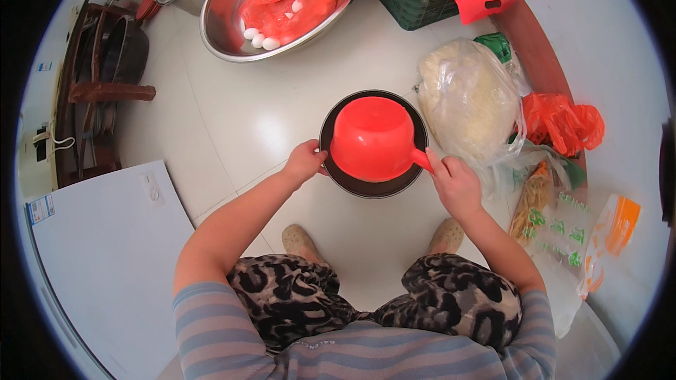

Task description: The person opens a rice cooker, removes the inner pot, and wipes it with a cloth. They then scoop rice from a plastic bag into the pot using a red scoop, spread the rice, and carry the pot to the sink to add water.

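A red plastic water dipper [372, 137] lies upside down, its round bottom facing up, within a dark round pan [369, 189]. My left hand [306, 160] grips the pan's left rim between thumb and fingers. On the other side, my right hand [455, 182] closes around the end of the dipper's short handle [421, 160], right at the pan's rim. Whether those fingers also hold the pan is hidden. Both vessels are in front of my knees, over the pale tiled floor [253, 116]. What lies under the dipper cannot be seen.
Ahead stands a steel basin [222, 45] with a red plastic bag [317, 0] and several white eggs [257, 40]. To the right sit a large clear bag of pale contents [467, 100], a crumpled red bag [560, 121] and green crates [409, 0]. A white appliance [116, 264] borders the left.
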Demonstrator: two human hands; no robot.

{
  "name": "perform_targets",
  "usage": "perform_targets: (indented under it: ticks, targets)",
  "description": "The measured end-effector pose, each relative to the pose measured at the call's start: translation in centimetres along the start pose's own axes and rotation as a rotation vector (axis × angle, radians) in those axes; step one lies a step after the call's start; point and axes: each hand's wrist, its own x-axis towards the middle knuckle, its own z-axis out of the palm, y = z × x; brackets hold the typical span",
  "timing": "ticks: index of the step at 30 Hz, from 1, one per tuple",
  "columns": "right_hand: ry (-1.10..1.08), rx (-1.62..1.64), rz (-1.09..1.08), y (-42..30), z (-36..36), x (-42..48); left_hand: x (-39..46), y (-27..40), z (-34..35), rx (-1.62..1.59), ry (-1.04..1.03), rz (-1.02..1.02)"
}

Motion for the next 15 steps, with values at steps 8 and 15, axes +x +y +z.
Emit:
perform_targets:
  ticks: [8, 15]
  targets:
    - [0.001, 0.023, -0.039, 0.1, 0.4, 0.3, -0.1, 0.6, -2.1, -0.199, -0.144, -0.155]
    - [-0.001, 0.046, -0.092, 1.7, 0.8, -0.7, -0.8, 1.6, -2.0, -0.196, -0.142, -0.185]
